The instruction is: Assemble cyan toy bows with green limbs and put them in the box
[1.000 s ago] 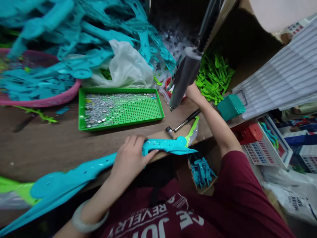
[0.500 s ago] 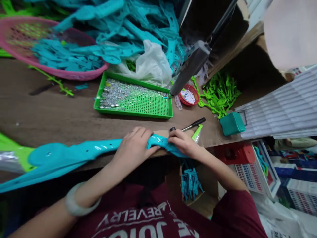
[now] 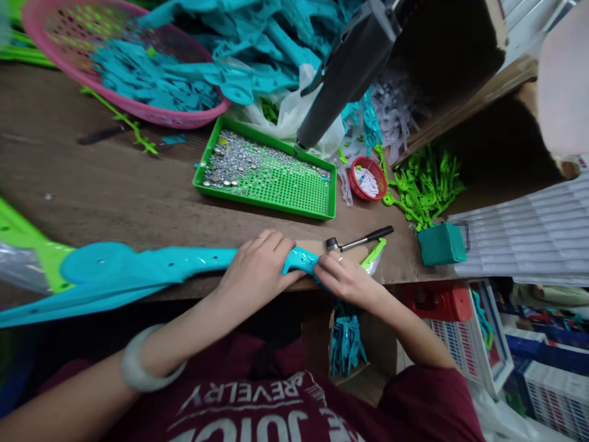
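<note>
A long, flat blue plastic piece point(image 3: 202, 258) with small holes lies along the table's front edge. My left hand point(image 3: 258, 261) is wrapped over it left of its curved notch, thumb underneath. At the piece's right end my right hand point(image 3: 343, 276) is closed, fingers bent around the edge; its fingertips are partly hidden. Just beyond the right hand lies a small hammer point(image 3: 361, 238) with a black head and black grip. Beside it is a bright green plastic piece point(image 3: 375, 255). The far left end of the blue piece overlaps a larger green piece point(image 3: 41, 245).
Behind my hands stands a green tray point(image 3: 264, 202) of small metal parts, under a hanging dark power tool point(image 3: 343, 80). A pink basket point(image 3: 151, 116) holds blue bits. To the right are a red basket point(image 3: 368, 195), green parts point(image 3: 427, 184) and a teal box point(image 3: 442, 244).
The camera view has shifted, so the tray and baskets appear further right. The hanging tool now overlaps the tray's back edge. Both hands remain on the blue piece.
</note>
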The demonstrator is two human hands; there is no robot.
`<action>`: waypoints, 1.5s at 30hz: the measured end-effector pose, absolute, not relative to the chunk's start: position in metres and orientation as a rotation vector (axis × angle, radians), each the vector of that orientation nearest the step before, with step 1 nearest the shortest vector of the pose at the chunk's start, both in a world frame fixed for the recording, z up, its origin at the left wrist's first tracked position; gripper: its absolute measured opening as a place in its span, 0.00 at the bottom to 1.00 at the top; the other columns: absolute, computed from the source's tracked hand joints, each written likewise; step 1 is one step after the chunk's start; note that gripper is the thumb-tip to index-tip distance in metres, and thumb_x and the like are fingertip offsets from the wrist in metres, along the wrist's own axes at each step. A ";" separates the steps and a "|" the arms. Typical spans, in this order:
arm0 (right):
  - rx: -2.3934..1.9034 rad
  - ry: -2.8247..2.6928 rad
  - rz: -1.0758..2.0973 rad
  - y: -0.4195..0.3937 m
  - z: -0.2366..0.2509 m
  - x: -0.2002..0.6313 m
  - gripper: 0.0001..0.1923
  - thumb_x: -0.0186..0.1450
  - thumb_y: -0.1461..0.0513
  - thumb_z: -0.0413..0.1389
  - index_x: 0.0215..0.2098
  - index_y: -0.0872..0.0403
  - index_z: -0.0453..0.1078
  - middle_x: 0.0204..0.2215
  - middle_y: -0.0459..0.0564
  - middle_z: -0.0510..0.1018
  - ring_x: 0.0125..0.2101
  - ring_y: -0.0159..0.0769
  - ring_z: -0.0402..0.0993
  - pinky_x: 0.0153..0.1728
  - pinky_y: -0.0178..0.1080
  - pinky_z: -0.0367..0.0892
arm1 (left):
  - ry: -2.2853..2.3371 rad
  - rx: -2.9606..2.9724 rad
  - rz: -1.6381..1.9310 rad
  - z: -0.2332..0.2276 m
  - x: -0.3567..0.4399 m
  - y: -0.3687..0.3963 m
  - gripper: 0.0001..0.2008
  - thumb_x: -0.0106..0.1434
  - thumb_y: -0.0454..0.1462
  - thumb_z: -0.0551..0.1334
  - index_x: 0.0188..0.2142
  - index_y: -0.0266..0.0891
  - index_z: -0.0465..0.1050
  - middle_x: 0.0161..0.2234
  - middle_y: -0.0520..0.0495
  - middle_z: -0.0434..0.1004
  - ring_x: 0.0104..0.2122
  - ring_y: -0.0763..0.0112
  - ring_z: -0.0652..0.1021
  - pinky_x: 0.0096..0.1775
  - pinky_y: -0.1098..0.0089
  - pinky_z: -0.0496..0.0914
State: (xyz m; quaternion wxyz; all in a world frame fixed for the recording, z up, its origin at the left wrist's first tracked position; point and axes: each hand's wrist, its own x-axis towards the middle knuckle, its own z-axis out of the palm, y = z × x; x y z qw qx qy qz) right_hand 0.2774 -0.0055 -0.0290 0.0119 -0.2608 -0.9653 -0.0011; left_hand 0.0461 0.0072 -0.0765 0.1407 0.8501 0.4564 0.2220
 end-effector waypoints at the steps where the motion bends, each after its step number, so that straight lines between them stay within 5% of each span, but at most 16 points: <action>1: -0.791 -3.026 -0.004 -0.005 -0.029 0.277 0.12 0.74 0.69 0.47 0.49 0.58 0.70 0.37 0.57 0.73 0.37 0.41 0.69 0.37 0.41 0.70 | 1.320 2.458 0.641 -0.077 0.046 0.007 0.14 0.63 0.46 0.68 0.39 0.39 0.70 0.38 0.41 0.76 0.42 0.52 0.76 0.41 0.58 0.73; 10: -0.865 -2.809 0.109 -0.003 -0.035 0.284 0.11 0.74 0.67 0.46 0.48 0.57 0.69 0.41 0.58 0.75 0.40 0.38 0.71 0.41 0.39 0.73 | 1.296 2.378 0.705 -0.074 0.046 0.007 0.17 0.62 0.47 0.68 0.42 0.35 0.72 0.40 0.38 0.77 0.45 0.49 0.77 0.43 0.54 0.75; 14: -0.865 -2.829 0.150 0.000 -0.040 0.281 0.12 0.74 0.67 0.46 0.46 0.57 0.71 0.40 0.58 0.76 0.39 0.39 0.72 0.41 0.42 0.73 | 1.012 2.507 0.765 -0.082 0.028 0.001 0.29 0.60 0.50 0.70 0.54 0.37 0.71 0.59 0.32 0.72 0.59 0.45 0.72 0.55 0.50 0.72; 17: -0.996 -2.692 0.215 -0.009 -0.032 0.286 0.11 0.75 0.64 0.48 0.48 0.55 0.71 0.42 0.58 0.77 0.42 0.39 0.74 0.43 0.41 0.74 | 0.851 2.632 0.786 -0.094 0.011 -0.005 0.24 0.65 0.46 0.66 0.58 0.38 0.71 0.65 0.32 0.67 0.65 0.43 0.67 0.61 0.44 0.67; 21: -1.244 -2.397 0.047 -0.054 -0.008 0.300 0.10 0.71 0.60 0.56 0.50 0.54 0.70 0.40 0.56 0.78 0.42 0.41 0.75 0.43 0.42 0.74 | 0.759 2.679 0.876 -0.090 -0.004 0.002 0.16 0.72 0.44 0.57 0.51 0.40 0.77 0.58 0.36 0.77 0.60 0.49 0.75 0.59 0.48 0.72; 26: -1.415 -2.283 -0.427 -0.094 0.001 0.294 0.12 0.71 0.62 0.56 0.51 0.56 0.74 0.46 0.59 0.80 0.47 0.46 0.74 0.47 0.47 0.70 | 0.577 2.782 1.162 -0.053 -0.004 0.027 0.14 0.70 0.47 0.61 0.45 0.40 0.78 0.44 0.41 0.85 0.43 0.56 0.85 0.47 0.59 0.80; 31: -1.404 -2.226 -0.589 -0.072 0.005 0.291 0.10 0.73 0.62 0.53 0.46 0.54 0.76 0.42 0.53 0.84 0.41 0.40 0.75 0.42 0.43 0.67 | 0.493 2.811 1.244 -0.036 0.000 0.048 0.16 0.74 0.46 0.55 0.42 0.38 0.76 0.33 0.44 0.85 0.31 0.64 0.84 0.33 0.68 0.77; 37: -1.262 -2.303 -0.667 -0.052 0.019 0.293 0.09 0.73 0.63 0.54 0.45 0.57 0.75 0.40 0.54 0.83 0.39 0.40 0.73 0.38 0.41 0.63 | 0.740 2.826 0.969 -0.023 0.016 0.054 0.19 0.74 0.47 0.55 0.35 0.36 0.75 0.26 0.46 0.80 0.25 0.67 0.80 0.28 0.70 0.71; 41: -1.248 -2.372 -0.699 -0.041 0.021 0.296 0.09 0.72 0.61 0.55 0.46 0.56 0.75 0.41 0.53 0.83 0.39 0.42 0.72 0.37 0.41 0.61 | 0.894 2.887 0.767 -0.001 -0.005 0.055 0.12 0.69 0.46 0.63 0.39 0.39 0.74 0.35 0.48 0.83 0.35 0.67 0.82 0.36 0.71 0.73; 45: -1.224 -2.370 -0.565 -0.034 0.021 0.305 0.09 0.73 0.60 0.54 0.46 0.55 0.74 0.40 0.52 0.82 0.39 0.40 0.72 0.38 0.40 0.63 | 1.091 2.939 0.716 0.024 -0.080 0.045 0.10 0.70 0.40 0.61 0.44 0.36 0.74 0.49 0.35 0.80 0.50 0.54 0.79 0.52 0.57 0.72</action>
